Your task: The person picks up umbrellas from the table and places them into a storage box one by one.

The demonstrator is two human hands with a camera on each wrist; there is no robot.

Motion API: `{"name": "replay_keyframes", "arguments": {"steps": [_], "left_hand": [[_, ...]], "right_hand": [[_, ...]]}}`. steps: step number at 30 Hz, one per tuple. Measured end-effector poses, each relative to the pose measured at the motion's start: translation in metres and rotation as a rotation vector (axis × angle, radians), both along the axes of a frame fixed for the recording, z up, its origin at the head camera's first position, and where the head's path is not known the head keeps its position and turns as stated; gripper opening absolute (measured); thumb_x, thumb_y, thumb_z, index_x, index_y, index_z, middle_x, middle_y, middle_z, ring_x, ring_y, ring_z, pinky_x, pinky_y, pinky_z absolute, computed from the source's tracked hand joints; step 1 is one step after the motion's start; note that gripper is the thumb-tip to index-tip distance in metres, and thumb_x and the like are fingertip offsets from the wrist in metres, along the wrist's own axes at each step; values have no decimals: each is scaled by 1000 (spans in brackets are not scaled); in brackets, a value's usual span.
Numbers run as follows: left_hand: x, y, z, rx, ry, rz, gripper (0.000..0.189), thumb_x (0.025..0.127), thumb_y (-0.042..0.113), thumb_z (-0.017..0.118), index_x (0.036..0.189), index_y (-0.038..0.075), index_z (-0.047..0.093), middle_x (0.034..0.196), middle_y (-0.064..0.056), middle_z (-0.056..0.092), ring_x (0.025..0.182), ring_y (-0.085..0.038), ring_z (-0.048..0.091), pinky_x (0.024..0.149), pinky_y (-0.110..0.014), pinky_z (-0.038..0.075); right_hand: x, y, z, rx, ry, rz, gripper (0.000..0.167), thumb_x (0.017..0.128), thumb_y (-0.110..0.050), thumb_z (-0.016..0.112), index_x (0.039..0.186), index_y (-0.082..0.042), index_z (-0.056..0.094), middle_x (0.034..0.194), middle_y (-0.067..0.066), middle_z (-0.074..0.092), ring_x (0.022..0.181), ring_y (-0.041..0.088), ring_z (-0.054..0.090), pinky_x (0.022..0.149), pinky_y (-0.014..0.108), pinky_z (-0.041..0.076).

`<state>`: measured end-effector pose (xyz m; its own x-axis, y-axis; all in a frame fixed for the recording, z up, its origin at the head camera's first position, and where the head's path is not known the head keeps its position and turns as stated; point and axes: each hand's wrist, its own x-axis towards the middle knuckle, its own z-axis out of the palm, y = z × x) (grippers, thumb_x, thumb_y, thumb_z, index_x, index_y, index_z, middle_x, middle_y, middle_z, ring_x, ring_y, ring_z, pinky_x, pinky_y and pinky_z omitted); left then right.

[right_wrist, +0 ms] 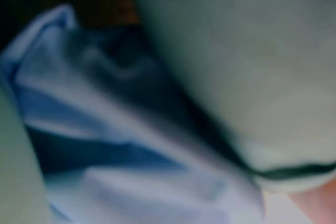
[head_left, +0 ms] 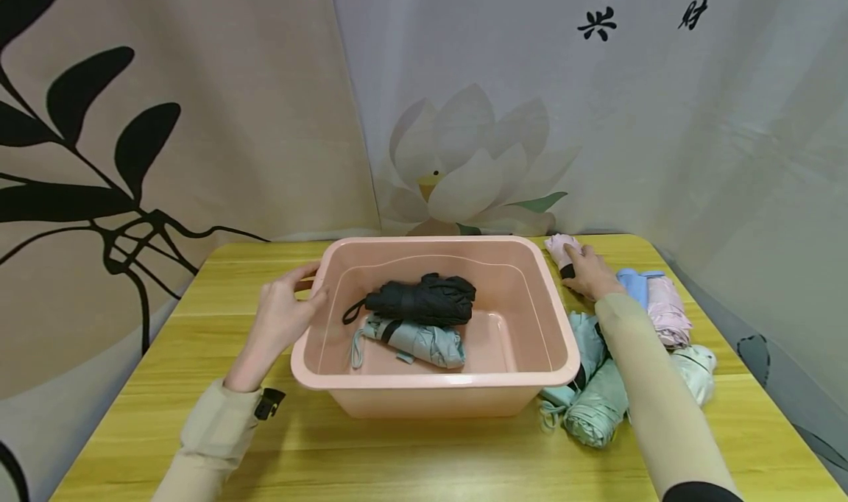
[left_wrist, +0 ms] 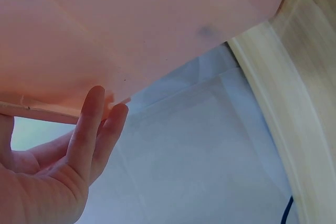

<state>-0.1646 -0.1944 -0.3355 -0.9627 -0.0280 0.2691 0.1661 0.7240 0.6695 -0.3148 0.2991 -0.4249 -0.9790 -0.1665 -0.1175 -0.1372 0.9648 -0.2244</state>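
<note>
A pink plastic basin stands mid-table. My left hand holds its left rim, thumb over the edge and fingers outside; the left wrist view shows those fingers against the basin's outer wall. In the basin lie a black folded umbrella and a light blue-green folded umbrella with a wrist loop. Beyond the basin's right side, my right hand grips a pale pink folded umbrella with a dark band. Blurred bluish fabric fills much of the right wrist view.
Right of the basin lie more folded umbrellas: teal, green, blue, pink and whitish. My right forearm crosses over this group. A printed curtain hangs behind the wooden table.
</note>
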Motion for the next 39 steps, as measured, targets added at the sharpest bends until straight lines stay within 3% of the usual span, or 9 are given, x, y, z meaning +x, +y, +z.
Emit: {"name": "replay_keyframes", "arguments": {"steps": [6, 19, 24, 39], "left_hand": [[-1, -1, -1, 2, -8, -3, 42, 89, 13, 60, 129, 0, 56, 122, -26, 62, 107, -39, 64, 77, -46, 58], [-1, 0, 0, 5, -5, 1, 41, 89, 12, 59, 128, -2, 57, 121, -26, 63, 106, -39, 64, 79, -47, 57], [-1, 0, 0, 11, -7, 2, 41, 89, 12, 60, 128, -2, 57, 120, -27, 63, 106, -39, 64, 80, -47, 57], [0, 0, 0, 11, 5, -4, 41, 89, 11, 60, 128, -2, 57, 119, -27, 63, 105, -40, 65, 79, -48, 57]], "right_hand": [[-3, 3, -1, -11, 5, 23, 71, 89, -9, 59, 148, 1, 20, 139, 41, 24, 121, 59, 37, 97, 67, 38], [-4, 2, 0, 45, 137, 96, 62, 85, -4, 62, 140, 7, 37, 136, 40, 34, 115, 61, 43, 94, 68, 41], [-2, 1, 2, 50, 149, 89, 59, 85, -4, 62, 139, 5, 40, 137, 37, 35, 113, 61, 44, 86, 71, 43], [1, -2, 9, 80, 168, 76, 52, 86, -1, 55, 137, -3, 45, 138, 31, 37, 112, 61, 43, 82, 77, 39]]}}
